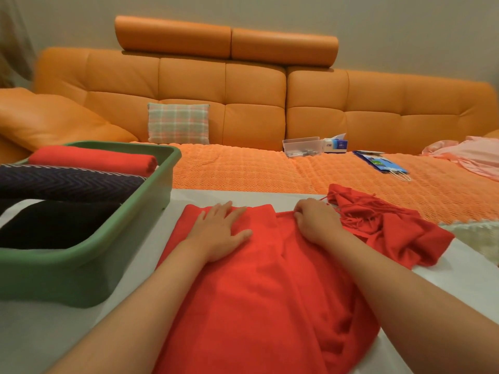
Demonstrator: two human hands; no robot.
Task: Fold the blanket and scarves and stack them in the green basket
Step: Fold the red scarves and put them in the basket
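Note:
A red scarf (259,287) lies spread on the white table, its fringed end (378,217) bunched at the right. My left hand (221,233) rests flat on the scarf's far left part, fingers straight. My right hand (314,220) has its fingers curled and pinches a fold of the scarf near its far edge. The green basket (81,265) stands at the left on the table. It holds a folded red cloth (91,157), a dark zigzag-patterned cloth (67,182) and a black cloth (54,225) side by side.
An orange sofa (243,90) with an orange knitted cover (270,168) runs behind the table. On it sit a plaid cushion (178,122), a clear box (302,147), a tissue box (336,144), a blue bag (383,163) and pink fabric (469,157).

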